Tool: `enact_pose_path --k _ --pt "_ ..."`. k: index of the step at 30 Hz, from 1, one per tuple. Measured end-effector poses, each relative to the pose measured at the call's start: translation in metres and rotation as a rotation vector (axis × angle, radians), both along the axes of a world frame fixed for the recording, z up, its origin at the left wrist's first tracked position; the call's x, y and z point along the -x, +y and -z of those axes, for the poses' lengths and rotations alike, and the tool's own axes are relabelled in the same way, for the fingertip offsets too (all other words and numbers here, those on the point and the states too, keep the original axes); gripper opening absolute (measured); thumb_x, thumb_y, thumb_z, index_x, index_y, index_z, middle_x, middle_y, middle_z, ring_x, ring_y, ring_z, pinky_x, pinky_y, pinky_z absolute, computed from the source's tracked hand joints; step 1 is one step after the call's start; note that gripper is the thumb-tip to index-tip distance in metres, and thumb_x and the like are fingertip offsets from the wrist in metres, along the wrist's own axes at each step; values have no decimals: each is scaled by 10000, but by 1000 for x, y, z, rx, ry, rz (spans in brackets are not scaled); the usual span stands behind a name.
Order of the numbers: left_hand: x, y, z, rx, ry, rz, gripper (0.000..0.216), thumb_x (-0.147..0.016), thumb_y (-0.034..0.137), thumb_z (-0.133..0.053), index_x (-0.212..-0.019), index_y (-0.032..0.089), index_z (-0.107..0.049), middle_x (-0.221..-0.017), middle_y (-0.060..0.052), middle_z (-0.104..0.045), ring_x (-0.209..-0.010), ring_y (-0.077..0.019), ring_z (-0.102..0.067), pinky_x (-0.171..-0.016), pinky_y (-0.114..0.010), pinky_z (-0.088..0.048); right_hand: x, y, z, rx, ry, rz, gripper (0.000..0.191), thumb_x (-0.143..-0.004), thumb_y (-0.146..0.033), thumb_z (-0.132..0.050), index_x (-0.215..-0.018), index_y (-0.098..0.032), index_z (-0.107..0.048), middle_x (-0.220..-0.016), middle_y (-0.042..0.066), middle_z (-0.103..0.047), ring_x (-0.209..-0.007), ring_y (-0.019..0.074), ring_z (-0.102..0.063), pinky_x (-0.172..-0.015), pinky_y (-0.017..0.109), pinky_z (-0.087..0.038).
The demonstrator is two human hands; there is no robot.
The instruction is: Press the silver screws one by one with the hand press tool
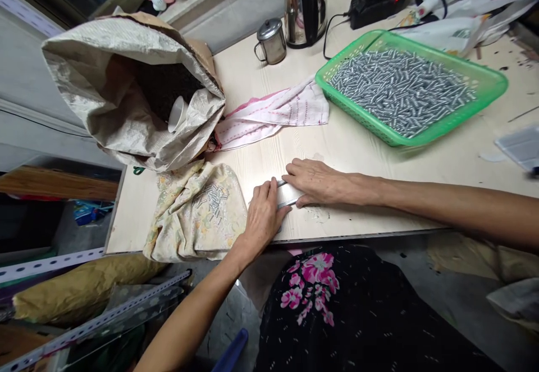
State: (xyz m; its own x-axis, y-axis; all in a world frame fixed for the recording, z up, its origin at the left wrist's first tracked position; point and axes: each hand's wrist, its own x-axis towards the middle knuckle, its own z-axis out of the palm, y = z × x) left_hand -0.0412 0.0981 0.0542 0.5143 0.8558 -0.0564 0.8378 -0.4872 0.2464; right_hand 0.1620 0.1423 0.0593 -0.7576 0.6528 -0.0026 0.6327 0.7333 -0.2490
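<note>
Near the table's front edge, my left hand [264,210] and my right hand [315,182] lie close together with a small gap between them. Two thin, roughly parallel silvery metal strips [289,204] span that gap. Each hand has its fingers on the far strip and its thumb by the near one. My hands cover the strips' ends, so I cannot tell if they are joined. Left of my left hand, a small pile of short metal pins [216,200] rests on a crumpled floral cloth [227,231].
A green plastic basket [366,114] full of similar metal pins stands back right. At left an open woven sack [80,80] holds a white cup [177,114]. A pink-and-white towel [273,116], steel mug [272,43] and kettle [305,7] sit behind.
</note>
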Motion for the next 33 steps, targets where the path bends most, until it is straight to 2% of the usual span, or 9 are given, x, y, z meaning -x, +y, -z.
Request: enact_pose_path --k 5,10,15,17,19,22,25,27,33 --pt "-6 11 -6 70 -11 49 433 -880 267 -638 -1282 183 -503 -1134 -102 -580 -1047 -264 -510 -883 -426 -491 2 -5 0 20 -9 54 333 -784 -374 -767 -940 -108 -642 -929 115 -611 -872 234 -516 -699 330 -390" --pt "-8 11 -5 84 -37 60 183 -935 268 -562 -1090 186 -618 -971 -68 -616 -931 -231 -518 -815 -381 -482 2 -10 19 62 87 57 127 -909 -263 -611 -845 -153 -618 -844 73 -615 -819 199 -527 -694 320 -396" --pt "-8 12 -3 66 10 69 185 -959 296 -520 -998 170 -649 -895 -72 -633 -896 -234 -525 -787 -368 -486 3 -14 28 76 117 65 164 -946 -226 -538 -814 -156 -606 -822 65 -613 -801 186 -517 -715 320 -388" --pt "-7 11 0 37 -4 60 206 -947 292 -546 -1086 166 -631 -968 -78 -654 -934 -238 -541 -817 -377 -503 0 -13 26 51 123 75 157 -938 -264 -564 -856 -143 -621 -868 79 -614 -836 195 -514 -740 324 -387" --pt "-6 3 4 -32 -43 25 316 -939 276 -560 -1231 156 -566 -1152 -113 -644 -1050 -258 -550 -897 -420 -510 -6 -9 21 13 127 79 268 -898 -392 -628 -956 -130 -634 -959 106 -612 -892 221 -509 -764 340 -389" --pt "-9 -20 12 -149 -92 -6 468 -954 264 -524 -1397 151 -424 -1422 -169 -502 -1314 -310 -453 -1060 -516 -436 -16 0 14 9 124 60 437 -888 -530 -594 -1066 -132 -631 -1014 127 -611 -914 241 -509 -783 358 -386" --pt "-18 -49 18 -165 -105 43 532 -969 308 -491 -1460 162 -348 -1513 -168 -416 -1457 -328 -282 -1140 -551 -351 -19 10 13 33 109 75 322 -978 -415 -474 -1053 -149 -639 -956 104 -625 -876 218 -519 -773 338 -364" --pt "-24 -62 21 -131 -119 74 546 -971 350 -481 -1462 149 -352 -1519 -169 -413 -1475 -326 -244 -1155 -552 -332 -15 17 16 8 81 82 251 -971 -348 -497 -1026 -151 -643 -962 102 -626 -880 218 -516 -760 332 -340" --pt "-28 -65 25 -57 -211 64 563 -964 444 -475 -1430 135 -411 -1460 -165 -495 -1418 -317 -369 -1172 -573 -287 12 53 16 -31 67 27 174 -939 -280 -548 -844 -164 -637 -910 71 -646 -882 208 -488 -775 337 -265"
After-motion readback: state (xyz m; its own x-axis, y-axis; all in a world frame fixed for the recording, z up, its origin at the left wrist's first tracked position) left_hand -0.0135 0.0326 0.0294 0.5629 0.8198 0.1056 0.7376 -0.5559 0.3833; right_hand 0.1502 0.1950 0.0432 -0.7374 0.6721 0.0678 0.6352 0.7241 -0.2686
